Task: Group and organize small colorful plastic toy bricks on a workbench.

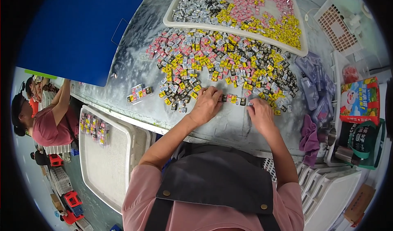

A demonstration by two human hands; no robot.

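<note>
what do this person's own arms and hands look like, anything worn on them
The left hand and right hand are gloveless, and both forearms are bare. Short, dusty-pink sleeves cover only the upper arms.

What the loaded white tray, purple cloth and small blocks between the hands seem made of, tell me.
Loaded white tray: likely molded plastic, smooth sheen; rounded rim. Purple cloth: fabric, matte; soft drooping folds. Small blocks: possibly plastic, finish unclear; boxy shapes, too small to be sure.
</note>
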